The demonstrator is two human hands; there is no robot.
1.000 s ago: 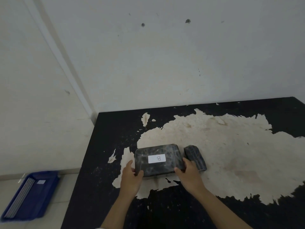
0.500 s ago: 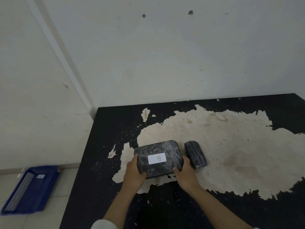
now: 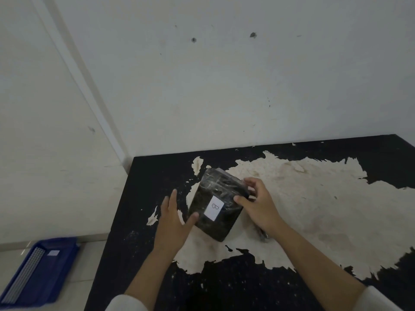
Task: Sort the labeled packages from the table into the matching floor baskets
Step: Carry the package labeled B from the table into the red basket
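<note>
Head view: package B [image 3: 219,191], long axis away, slightly rightward

We read only B (sideways to us). It stands on the white label [image 3: 214,208] of the package [image 3: 216,187], between the thumbs [image 3: 193,217].

package B [image 3: 215,204] rotated, label sideways | left hand [image 3: 173,223] loosened

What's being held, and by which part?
The black plastic-wrapped package labelled B: the right-hand grip pinches its right edge, thumb on top; the left-hand grip only touches its left edge.
</note>
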